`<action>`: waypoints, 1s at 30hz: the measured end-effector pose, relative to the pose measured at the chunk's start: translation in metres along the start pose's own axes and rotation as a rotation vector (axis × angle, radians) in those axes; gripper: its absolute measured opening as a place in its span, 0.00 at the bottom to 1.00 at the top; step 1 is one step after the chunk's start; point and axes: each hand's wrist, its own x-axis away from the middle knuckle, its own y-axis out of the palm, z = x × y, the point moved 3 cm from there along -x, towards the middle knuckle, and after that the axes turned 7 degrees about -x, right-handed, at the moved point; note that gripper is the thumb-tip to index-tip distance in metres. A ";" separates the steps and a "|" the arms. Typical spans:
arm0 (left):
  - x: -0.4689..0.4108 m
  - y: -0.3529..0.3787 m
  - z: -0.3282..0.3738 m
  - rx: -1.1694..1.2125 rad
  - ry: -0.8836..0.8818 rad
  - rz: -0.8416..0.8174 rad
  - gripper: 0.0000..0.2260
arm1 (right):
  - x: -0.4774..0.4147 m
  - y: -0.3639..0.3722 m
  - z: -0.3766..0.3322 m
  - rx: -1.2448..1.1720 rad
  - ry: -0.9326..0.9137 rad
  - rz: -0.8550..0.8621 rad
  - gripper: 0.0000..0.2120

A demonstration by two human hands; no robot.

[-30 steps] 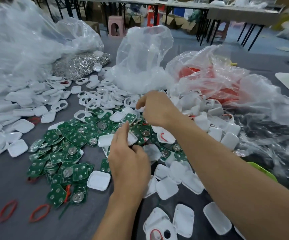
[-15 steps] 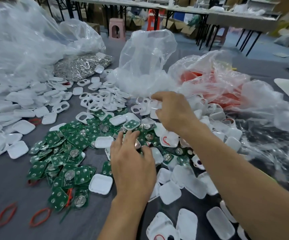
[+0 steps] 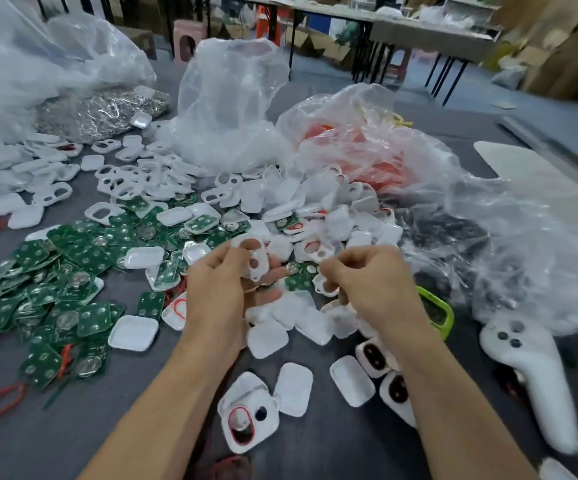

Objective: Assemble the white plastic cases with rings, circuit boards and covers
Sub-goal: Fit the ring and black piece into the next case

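At the centre of the frame the left hand (image 3: 218,292) pinches a white case (image 3: 254,259) with two holes. Just beside it, the right hand (image 3: 370,282) curls its fingers; what it grips I cannot tell. Green circuit boards (image 3: 72,271) lie at left.

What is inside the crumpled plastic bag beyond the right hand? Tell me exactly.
Through the plastic bag a red-orange mass shows, hazed by the film; single pieces cannot be told apart. White cases piled against its near side hide the bottom.

Left hand (image 3: 218,292), right hand (image 3: 367,282), both curled
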 end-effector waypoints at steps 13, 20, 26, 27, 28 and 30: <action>0.012 -0.002 -0.007 -0.622 0.285 -0.008 0.20 | -0.006 -0.040 0.015 1.058 0.054 0.197 0.13; 0.020 0.010 -0.011 -1.036 0.482 0.023 0.06 | -0.005 -0.040 0.019 0.928 -0.056 0.172 0.04; 0.020 0.004 -0.003 -0.878 0.561 0.131 0.03 | 0.007 -0.041 0.014 0.583 -0.096 0.181 0.13; 0.018 0.004 -0.003 -0.903 0.553 0.141 0.03 | 0.009 -0.042 0.014 0.516 -0.083 0.202 0.11; 0.017 0.003 -0.004 -0.966 0.556 0.164 0.04 | 0.010 -0.043 0.013 0.486 -0.072 0.226 0.09; 0.019 0.003 -0.003 -1.152 0.615 0.240 0.05 | 0.011 -0.044 0.013 0.481 -0.062 0.267 0.09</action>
